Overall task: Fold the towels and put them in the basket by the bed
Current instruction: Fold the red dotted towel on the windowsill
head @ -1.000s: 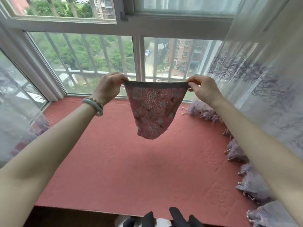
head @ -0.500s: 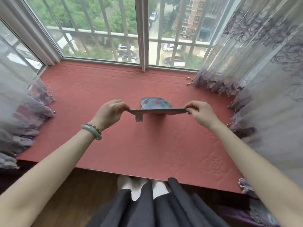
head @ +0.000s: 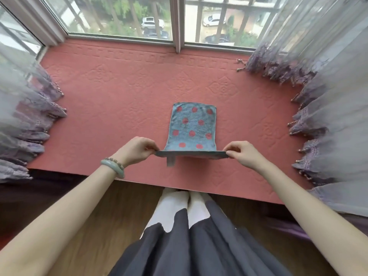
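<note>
On the red window-seat mat (head: 119,96), your polka-dot towel (head: 192,126) lies far end down, near edge lifted. Left hand (head: 135,151) and right hand (head: 242,155) each pinch a near corner. Looks light and floppy, so grip the corners; little tag (head: 170,161) dangles.

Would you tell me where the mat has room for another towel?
Bare mat lies between the towel and the left curtain, between it and the right curtain, and behind it toward the window. The left hand and right hand crowd its near edge.
</note>
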